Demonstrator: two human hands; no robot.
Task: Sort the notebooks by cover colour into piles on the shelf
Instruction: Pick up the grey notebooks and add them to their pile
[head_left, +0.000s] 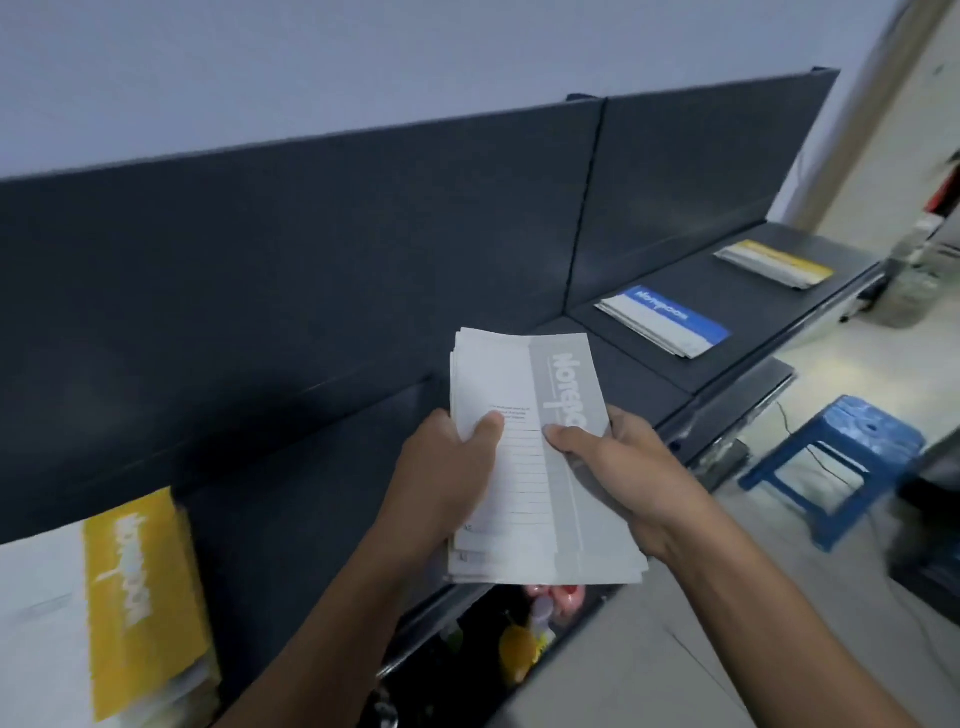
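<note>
I hold a stack of grey-covered notebooks (540, 457) over the front edge of the dark shelf (322, 467). My left hand (447, 467) grips the stack's left side, thumb on the top cover. My right hand (618, 462) grips its right side, thumb on the grey band. A pile of yellow-covered notebooks (140, 597) lies on the shelf at the near left. Farther right on the shelf lie a blue-covered pile (670, 322) and another yellow-covered pile (779, 265).
The shelf's tall dark back panel (311, 249) runs behind everything. A blue plastic stool (841, 462) stands on the tiled floor to the right. A lower shelf level holds bottles and packets (530, 629) under the held stack. Blurred clutter sits at the far right.
</note>
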